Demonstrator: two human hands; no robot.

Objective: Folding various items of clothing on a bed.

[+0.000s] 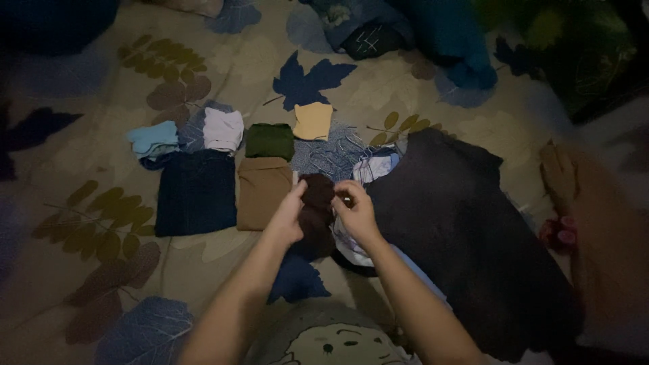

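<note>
Dark brown folded cloth [316,213] lies between both hands on a leaf-printed beige bedsheet [74,162]. The left hand [287,216] pinches the cloth's left edge in its grip; the right hand [356,211] has fingers curled at the cloth's upper right edge, though whether that grip actually clamps it cannot be told. Just left of the left hand sits a folded tan garment [262,191], then a folded navy garment [196,192]. Right of the right hand spreads a large dark cloth [466,230].
</note>
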